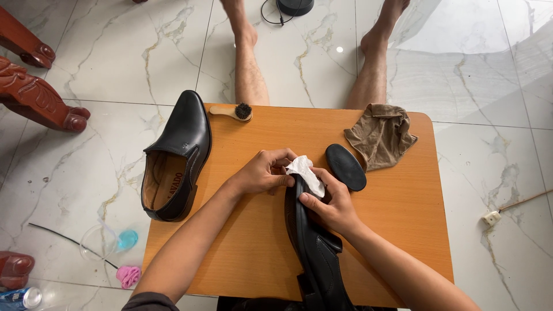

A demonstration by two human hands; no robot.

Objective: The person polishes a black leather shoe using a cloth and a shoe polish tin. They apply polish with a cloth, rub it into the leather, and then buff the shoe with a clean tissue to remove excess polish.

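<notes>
Head view shows both hands meeting on a black shoe (pixel 314 247) that lies on its side across the near half of the table (pixel 397 230), its toe up at the grip and its heel running back toward the person, past the near table edge. The leather is smooth and dull-glossy, with a stitched seam and a strap fold showing just below the grip. The right hand (pixel 331 204) is closed around the shoe's upper near the toe, thumb across the leather, steadying it. The left hand (pixel 262 171) pinches a crumpled white tissue (pixel 305 173) between thumb and fingers and presses it on the toe; the two hands touch there.

Just right of the grip and slightly beyond it lies a black oval brush (pixel 345 167), close to the right hand's knuckles but apart. Beyond that, a brown cloth (pixel 381 135) sits rumpled near the far right corner. Left of the grip, well apart, the second shoe (pixel 175 158) stands upright, hanging over the table's left edge. A small wooden brush (pixel 233 111) rests at the far edge.

Bare tabletop lies open to the right of the grip and near the left forearm. Another person's bare legs (pixel 247 63) stand on the marble floor (pixel 489 86) past the far edge.
</notes>
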